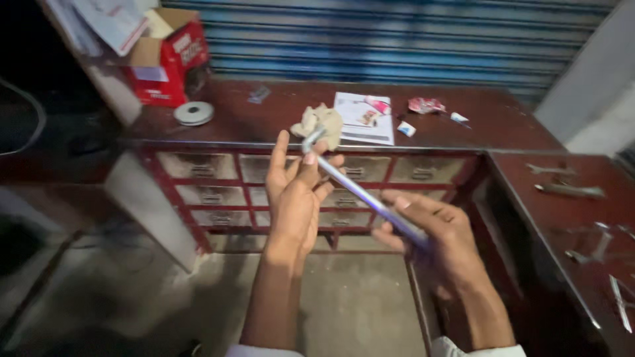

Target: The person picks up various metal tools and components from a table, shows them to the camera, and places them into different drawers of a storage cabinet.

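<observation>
Overhead, my left hand (pixel 294 192) pinched bent end of metal rod (pixel 360 192); right hand (pixel 430 228) clenched its lower end, above counter's (pixel 463 119) front edge.

A dark red wooden counter (pixel 463 119) with rows of small metal-fronted drawers (pixel 202 165) runs beneath a blue corrugated roller shutter (pixel 397 39). On it stand an open red cardboard box (pixel 169 63), a flat round metal disc (pixel 194 113), a crumpled beige rag (pixel 327 119), a white printed leaflet (pixel 364 119) and a crumpled red wrapper (pixel 425 104). Several grey metal wrenches (pixel 569 190) lie on the side counter at right.
</observation>
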